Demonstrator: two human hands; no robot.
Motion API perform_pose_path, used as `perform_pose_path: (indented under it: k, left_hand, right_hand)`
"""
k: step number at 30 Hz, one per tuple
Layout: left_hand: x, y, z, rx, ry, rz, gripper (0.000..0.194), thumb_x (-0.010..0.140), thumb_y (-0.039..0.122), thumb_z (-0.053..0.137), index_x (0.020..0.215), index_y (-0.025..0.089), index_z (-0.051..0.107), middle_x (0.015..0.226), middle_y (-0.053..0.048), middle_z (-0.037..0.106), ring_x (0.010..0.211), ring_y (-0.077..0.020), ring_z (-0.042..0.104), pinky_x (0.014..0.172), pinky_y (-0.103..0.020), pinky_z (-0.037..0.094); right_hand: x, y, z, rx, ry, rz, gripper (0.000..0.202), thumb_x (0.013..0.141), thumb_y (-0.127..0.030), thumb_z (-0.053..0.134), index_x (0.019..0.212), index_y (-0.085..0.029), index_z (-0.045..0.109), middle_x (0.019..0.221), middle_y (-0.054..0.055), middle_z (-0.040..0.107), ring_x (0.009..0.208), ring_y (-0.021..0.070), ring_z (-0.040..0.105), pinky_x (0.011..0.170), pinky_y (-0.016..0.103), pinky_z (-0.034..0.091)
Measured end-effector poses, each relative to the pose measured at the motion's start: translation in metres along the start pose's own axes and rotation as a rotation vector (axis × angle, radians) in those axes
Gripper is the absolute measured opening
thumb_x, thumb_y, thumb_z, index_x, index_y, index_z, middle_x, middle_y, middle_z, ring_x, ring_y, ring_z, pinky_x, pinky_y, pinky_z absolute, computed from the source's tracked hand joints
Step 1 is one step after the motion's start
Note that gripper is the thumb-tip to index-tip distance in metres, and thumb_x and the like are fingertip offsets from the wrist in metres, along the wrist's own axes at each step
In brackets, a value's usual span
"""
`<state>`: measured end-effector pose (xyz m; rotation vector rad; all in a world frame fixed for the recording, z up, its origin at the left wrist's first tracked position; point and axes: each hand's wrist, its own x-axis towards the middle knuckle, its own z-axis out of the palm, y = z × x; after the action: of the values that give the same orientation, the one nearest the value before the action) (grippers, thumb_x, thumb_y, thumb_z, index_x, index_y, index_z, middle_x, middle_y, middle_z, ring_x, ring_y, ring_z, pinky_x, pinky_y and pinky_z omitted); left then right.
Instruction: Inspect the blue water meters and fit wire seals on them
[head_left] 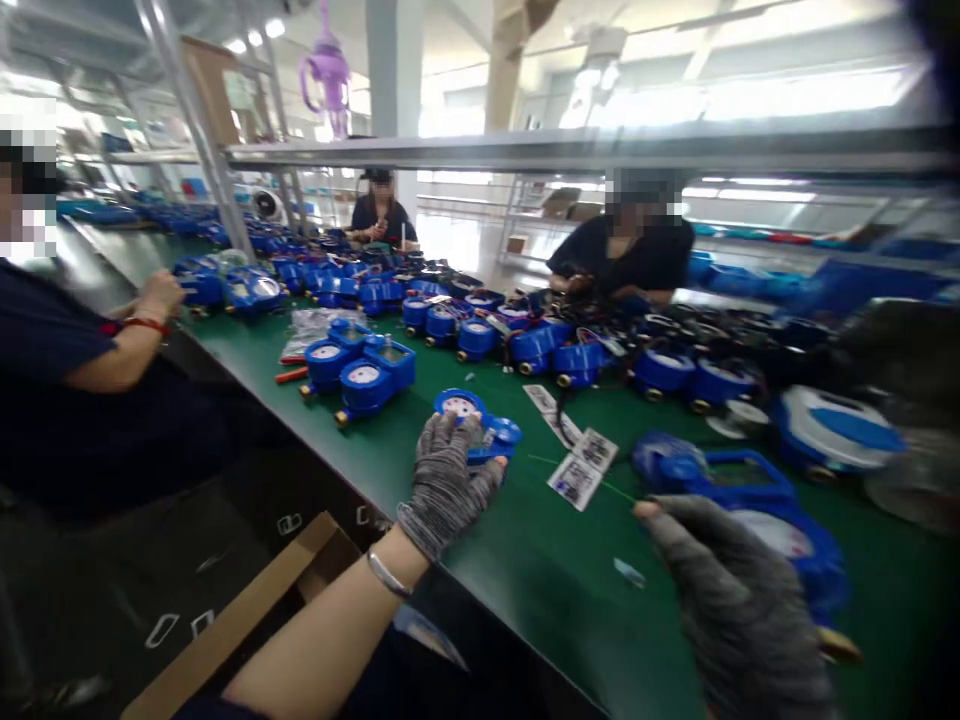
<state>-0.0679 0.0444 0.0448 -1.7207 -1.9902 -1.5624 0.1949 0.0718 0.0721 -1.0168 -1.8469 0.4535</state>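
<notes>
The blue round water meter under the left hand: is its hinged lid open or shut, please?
Open: the blue round water meter shows its white dial, and its lid lies flipped aside beside the gloved left hand.

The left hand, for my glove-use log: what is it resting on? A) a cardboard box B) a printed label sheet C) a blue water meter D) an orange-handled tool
C: the gloved left hand lies over a blue water meter on the green bench, its white dial showing just past the fingers.
</notes>
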Motion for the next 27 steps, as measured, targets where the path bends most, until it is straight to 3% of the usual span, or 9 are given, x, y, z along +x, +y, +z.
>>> perform_pose_path:
  k: [3, 6, 11, 15, 20, 27]
  left_hand:
    - [-0.009, -0.016, 0.012, -0.06, -0.089, 0.024, 0.044, 0.082, 0.025, 0.067, 0.125, 0.02, 0.06, 0.145, -0.013, 0.044, 0.14, -0.0329, 0.035, 0.116, -0.055, 0.031]
    - [-0.003, -0.033, 0.004, -0.134, -0.181, 0.084, 0.036, 0.085, 0.024, 0.064, 0.121, 0.023, 0.064, 0.144, -0.009, 0.047, 0.141, -0.0293, 0.032, 0.12, -0.053, 0.024]
    - [0.036, -0.064, -0.024, -0.303, -0.449, 0.175, 0.034, 0.085, 0.032, 0.067, 0.118, 0.026, 0.066, 0.138, -0.007, 0.054, 0.132, -0.0261, 0.047, 0.113, -0.046, 0.039]
    - [0.064, -0.078, -0.031, -0.383, -0.622, 0.206, 0.034, 0.081, 0.039, 0.071, 0.114, 0.029, 0.069, 0.137, -0.006, 0.056, 0.127, -0.0257, 0.053, 0.106, -0.043, 0.046]
    - [0.066, -0.084, -0.028, -0.39, -0.634, 0.194, 0.039, 0.08, 0.038, 0.072, 0.118, 0.028, 0.067, 0.138, -0.006, 0.054, 0.132, -0.0279, 0.048, 0.111, -0.048, 0.041]
    - [0.063, -0.091, -0.024, -0.389, -0.632, 0.218, 0.04, 0.082, 0.036, 0.071, 0.121, 0.027, 0.065, 0.14, -0.007, 0.051, 0.13, -0.0272, 0.049, 0.111, -0.047, 0.04]
  right_hand:
    - [-0.006, -0.008, 0.002, 0.053, -0.025, 0.163, 0.018, 0.08, -0.042, 0.07, 0.082, -0.024, 0.071, 0.086, 0.004, 0.072, 0.079, 0.0245, 0.067, 0.066, 0.033, 0.056]
    - [-0.001, -0.016, 0.014, 0.207, -0.037, 0.29, 0.017, 0.074, -0.038, 0.075, 0.078, -0.022, 0.069, 0.076, 0.002, 0.071, 0.066, 0.0205, 0.065, 0.057, 0.029, 0.054]
    - [0.009, -0.016, 0.03, 0.165, -0.089, 0.224, 0.018, 0.076, -0.036, 0.068, 0.072, -0.019, 0.067, 0.068, 0.003, 0.066, 0.061, 0.0187, 0.06, 0.057, 0.03, 0.05]
    - [0.012, -0.011, 0.049, 0.073, -0.156, 0.172, 0.02, 0.08, -0.037, 0.063, 0.075, -0.018, 0.066, 0.072, 0.004, 0.066, 0.065, 0.02, 0.06, 0.063, 0.032, 0.05]
    - [0.012, -0.01, 0.069, 0.004, -0.185, 0.13, 0.016, 0.083, -0.035, 0.061, 0.079, -0.02, 0.066, 0.077, 0.004, 0.067, 0.069, 0.0205, 0.062, 0.069, 0.032, 0.051]
    - [0.017, -0.014, 0.078, -0.047, -0.193, 0.109, 0.016, 0.084, -0.035, 0.059, 0.079, -0.02, 0.065, 0.075, 0.004, 0.065, 0.068, 0.0202, 0.061, 0.066, 0.031, 0.05]
